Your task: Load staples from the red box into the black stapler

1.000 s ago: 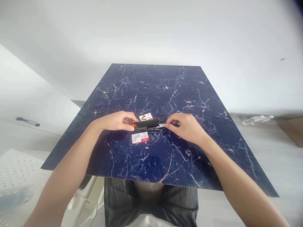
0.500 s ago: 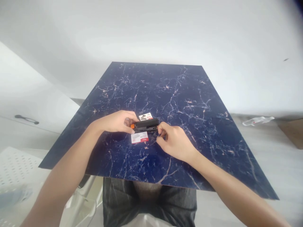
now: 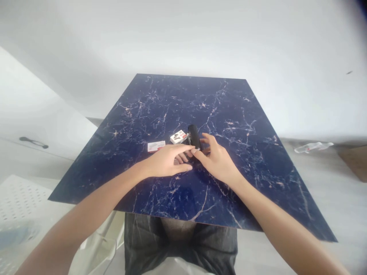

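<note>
A black stapler (image 3: 194,135) lies on the dark blue marbled table, its long side pointing away from me. My left hand (image 3: 169,158) is at its near end, fingers stretched and thumb apart, the index fingertip by the stapler. On the right side, my right hand (image 3: 216,156) has its thumb tip at the same near end and its other fingers spread beside the stapler. My fingers partly hide that end. Just left of the stapler is a small white and red box (image 3: 178,136) with a dark picture on it. Another white and red box (image 3: 156,146) lies farther left, beyond my left hand.
The marbled table top (image 3: 183,103) reaches towards a pale wall. Clear plastic bottles (image 3: 312,147) lie on the floor at the right, near a brown cardboard box (image 3: 355,160). A white perforated container (image 3: 20,198) stands at the lower left.
The stapler has turned from lying crosswise to pointing away from me. Both hands have shifted right and loosened. The nearer box has moved left and away; the other box now sits fully in view.
</note>
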Available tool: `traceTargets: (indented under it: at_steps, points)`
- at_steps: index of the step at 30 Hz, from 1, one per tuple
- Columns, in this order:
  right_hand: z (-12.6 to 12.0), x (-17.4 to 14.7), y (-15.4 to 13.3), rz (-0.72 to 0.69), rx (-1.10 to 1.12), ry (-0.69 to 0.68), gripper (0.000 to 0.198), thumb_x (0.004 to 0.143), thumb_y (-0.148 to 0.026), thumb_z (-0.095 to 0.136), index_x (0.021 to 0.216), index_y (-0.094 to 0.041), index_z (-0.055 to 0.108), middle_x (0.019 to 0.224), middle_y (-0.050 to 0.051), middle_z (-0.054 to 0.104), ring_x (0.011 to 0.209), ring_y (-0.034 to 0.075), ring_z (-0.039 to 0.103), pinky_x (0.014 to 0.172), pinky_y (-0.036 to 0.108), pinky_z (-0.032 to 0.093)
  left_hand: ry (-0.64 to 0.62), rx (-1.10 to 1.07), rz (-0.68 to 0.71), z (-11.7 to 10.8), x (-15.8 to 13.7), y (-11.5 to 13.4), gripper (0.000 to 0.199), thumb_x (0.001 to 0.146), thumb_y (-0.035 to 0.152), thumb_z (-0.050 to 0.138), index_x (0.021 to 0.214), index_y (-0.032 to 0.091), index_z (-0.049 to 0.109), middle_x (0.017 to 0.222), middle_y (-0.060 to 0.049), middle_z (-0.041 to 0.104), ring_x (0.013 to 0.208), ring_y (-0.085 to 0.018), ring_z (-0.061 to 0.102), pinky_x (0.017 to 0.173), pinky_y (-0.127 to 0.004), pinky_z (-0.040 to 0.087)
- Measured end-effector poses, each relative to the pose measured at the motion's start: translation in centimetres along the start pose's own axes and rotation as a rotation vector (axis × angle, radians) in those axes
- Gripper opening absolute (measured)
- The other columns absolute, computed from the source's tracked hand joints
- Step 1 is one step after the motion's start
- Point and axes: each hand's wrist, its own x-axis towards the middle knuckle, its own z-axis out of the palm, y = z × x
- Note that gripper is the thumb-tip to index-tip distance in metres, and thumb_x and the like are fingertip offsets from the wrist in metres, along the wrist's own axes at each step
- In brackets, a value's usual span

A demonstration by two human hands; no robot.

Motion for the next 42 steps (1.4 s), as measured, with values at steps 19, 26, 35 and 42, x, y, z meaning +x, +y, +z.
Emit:
traceTargets:
  at_steps: [19, 26, 35, 42]
  points:
    - [-0.6, 0.1, -0.6, 0.017, -0.034, -0.098, 0.050, 0.089, -0.035, 0.071, 0.135, -0.022, 0.055, 0.105, 0.007, 0.077, 0.079, 0.023, 0.073, 0.072, 0.038, 0.056, -0.079, 0.478, -0.014, -3.9, -1.2, -0.9, 0.049, 0.084, 0.043, 0.082, 0.128, 0.025, 0.069, 0.133, -0.009, 0.070, 0.128, -0.036, 0.054, 0.108, -0.050, 0.041]
    - [-0.4, -0.2, -1.1, 0.011, -0.034, -0.112, 0.048, 0.089, -0.031, 0.070, 0.133, -0.020, 0.055, 0.106, 0.008, 0.075, 0.078, 0.023, 0.072, 0.073, 0.037, 0.056, -0.009, 0.367, 0.074, -0.9, 0.1, -1.8, 0.049, 0.086, 0.038, 0.082, 0.130, 0.024, 0.064, 0.135, -0.009, 0.068, 0.125, -0.031, 0.061, 0.104, -0.045, 0.050]
    - [-0.6, -0.2, -1.3, 0.042, -0.034, -0.133, 0.051, 0.090, -0.035, 0.069, 0.137, -0.021, 0.054, 0.109, 0.007, 0.075, 0.083, 0.023, 0.072, 0.078, 0.038, 0.056, -0.006, 0.682, -0.178, -8.8, -2.4, -2.1, 0.049, 0.091, 0.046, 0.068, 0.136, 0.026, 0.064, 0.137, -0.010, 0.064, 0.123, -0.036, 0.061, 0.104, -0.051, 0.047]
    - [-0.5, -0.3, -1.3, 0.032, -0.050, -0.120, 0.050, 0.091, -0.035, 0.069, 0.137, -0.020, 0.054, 0.109, 0.008, 0.076, 0.084, 0.024, 0.073, 0.079, 0.038, 0.057, -0.089, 0.552, -0.247, -8.8, -2.4, -2.2, 0.047, 0.090, 0.035, 0.066, 0.137, 0.030, 0.065, 0.126, -0.008, 0.065, 0.091, -0.022, 0.068, 0.078, -0.034, 0.051]
